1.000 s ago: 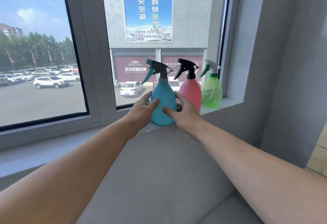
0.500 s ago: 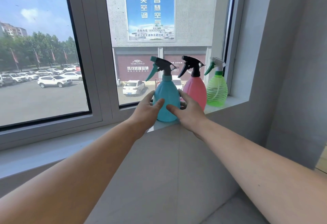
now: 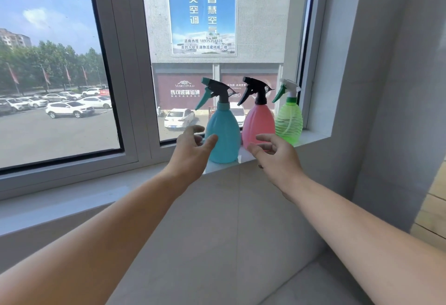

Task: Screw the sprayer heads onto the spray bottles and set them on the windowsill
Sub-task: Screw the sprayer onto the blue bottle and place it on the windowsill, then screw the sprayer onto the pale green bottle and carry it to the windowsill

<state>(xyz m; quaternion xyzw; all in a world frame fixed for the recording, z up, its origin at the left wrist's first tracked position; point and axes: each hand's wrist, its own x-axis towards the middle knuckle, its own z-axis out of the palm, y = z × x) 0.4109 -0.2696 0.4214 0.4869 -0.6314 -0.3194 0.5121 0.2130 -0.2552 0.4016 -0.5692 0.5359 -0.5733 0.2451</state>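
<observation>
The blue bottle (image 3: 224, 133) stands upright on the windowsill (image 3: 311, 138), long axis vertical, straight ahead and between my hands. My left hand (image 3: 190, 152) hangs open with its thumb just at the bottle's left flank; my right hand (image 3: 275, 157) is open too, farther off, in front of the pink bottle (image 3: 258, 123). The green bottle (image 3: 289, 121) sits beyond the pink one. All three wear sprayer heads, so I judge the job nearly done.

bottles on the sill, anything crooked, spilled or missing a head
Nothing stands out. The blue bottle, pink bottle and green bottle all stand upright on the windowsill with sprayer heads on; no spill shows.
</observation>
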